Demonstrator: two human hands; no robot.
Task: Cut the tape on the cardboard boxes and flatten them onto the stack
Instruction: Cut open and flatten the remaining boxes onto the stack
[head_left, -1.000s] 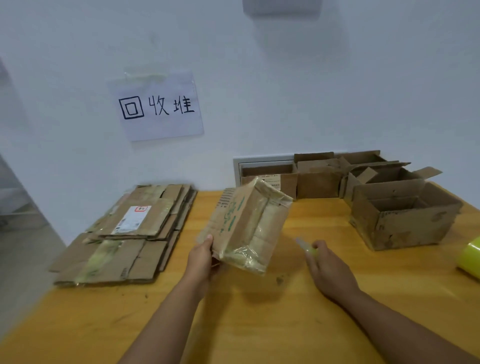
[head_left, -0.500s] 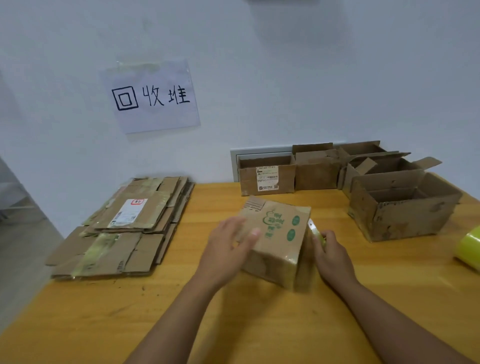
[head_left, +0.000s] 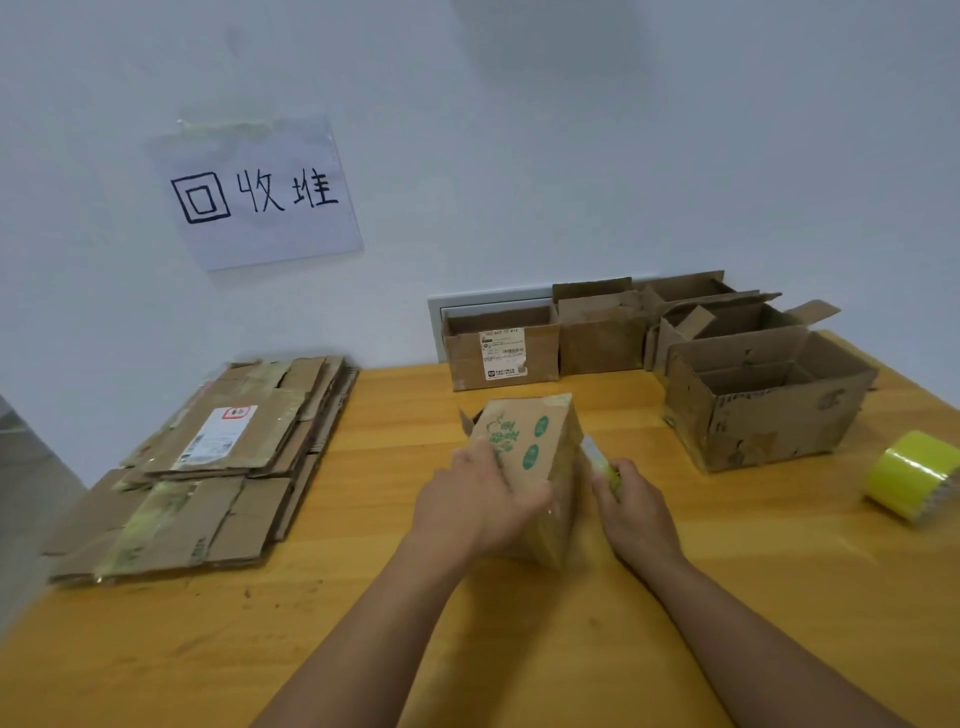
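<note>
Hands on a small taped box at the middle of the table

The wooden table (head_left: 727, 597) carries a stack of flattened cardboard (head_left: 218, 467) at its left edge, a large open box (head_left: 769, 410) at the right, a row of open boxes (head_left: 597, 332) along the back wall, and a small green-printed box (head_left: 535, 441) in the middle; the left hand (head_left: 478, 504) lies across that box's top with its fingers curled over the near edge, the right hand (head_left: 636, 506) just beside the box has its fingers wrapped round a yellow-green cutter (head_left: 602, 460), blade end against the box's right side, and a yellow tape roll (head_left: 911, 480) lies far right
</note>
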